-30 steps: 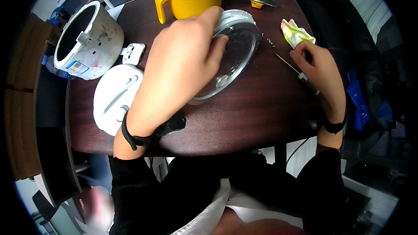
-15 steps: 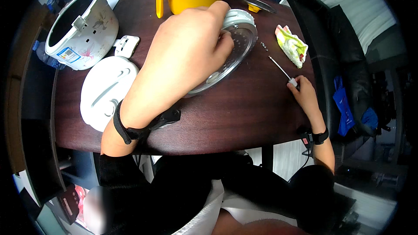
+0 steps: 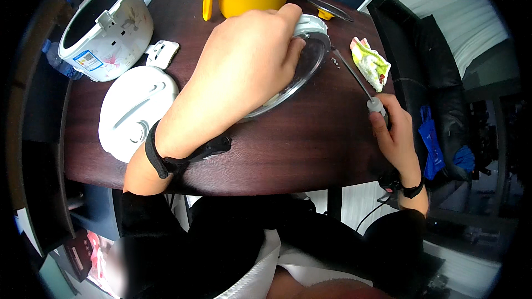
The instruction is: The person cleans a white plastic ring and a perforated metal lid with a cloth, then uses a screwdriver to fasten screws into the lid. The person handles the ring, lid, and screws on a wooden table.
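Note:
My left hand (image 3: 249,58) is closed round the edge of a round inner lid (image 3: 318,50) with a clear disc and a white hinge-like part at its top. The hand hides much of that lid, which is tilted up off the table. In my right hand (image 3: 396,135) is a screwdriver (image 3: 376,105) with a pale handle. Its thin shaft points up and left, and the tip is close to the lid's right edge; whether they touch I cannot tell. A few small screws (image 3: 335,63) lie beside the shaft. Left of my left forearm rests a white outer lid (image 3: 136,108).
A white flowered rice cooker body (image 3: 130,30) stands at the far left, with a small white plastic part (image 3: 162,53) beside it. At the back are a yellow pot (image 3: 252,3) and its dark lid (image 3: 330,8). A coloured cloth (image 3: 370,63) lies near the right edge.
My right hand has raised the screwdriver off the table, and its tip has moved up and left toward the inner lid. My left hand keeps its hold on the lid.

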Demonstrator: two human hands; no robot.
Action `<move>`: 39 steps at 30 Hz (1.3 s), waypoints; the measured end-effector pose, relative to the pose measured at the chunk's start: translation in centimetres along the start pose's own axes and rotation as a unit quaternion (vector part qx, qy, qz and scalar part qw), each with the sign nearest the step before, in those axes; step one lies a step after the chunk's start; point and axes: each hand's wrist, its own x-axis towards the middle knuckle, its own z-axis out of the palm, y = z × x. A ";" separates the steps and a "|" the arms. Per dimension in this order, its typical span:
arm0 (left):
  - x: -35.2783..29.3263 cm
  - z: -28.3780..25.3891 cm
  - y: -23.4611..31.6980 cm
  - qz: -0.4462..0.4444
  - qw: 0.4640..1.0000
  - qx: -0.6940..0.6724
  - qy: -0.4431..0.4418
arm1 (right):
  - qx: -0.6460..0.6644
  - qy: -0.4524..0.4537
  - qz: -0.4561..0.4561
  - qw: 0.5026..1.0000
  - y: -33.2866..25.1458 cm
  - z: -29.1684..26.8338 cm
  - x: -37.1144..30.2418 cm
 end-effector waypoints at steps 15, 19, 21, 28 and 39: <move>-0.2 -0.2 0.5 -0.007 1.000 0.008 -0.011 | -0.106 0.048 -0.084 0.990 -1.9 0.2 1.3; 0.0 -0.3 0.7 -0.024 0.999 -0.016 -0.024 | -0.145 0.063 -0.108 0.981 -1.9 0.0 1.3; 0.0 -0.2 0.7 -0.025 0.999 -0.015 -0.023 | -0.159 0.072 -0.121 0.977 -2.2 0.0 1.4; 0.0 -0.2 0.6 -0.027 0.999 -0.013 -0.022 | -0.168 0.078 -0.092 0.978 -2.3 -0.4 1.1; -0.1 0.1 0.6 -0.017 1.000 -0.022 -0.007 | -0.218 0.094 -0.098 0.966 -2.9 -0.7 1.2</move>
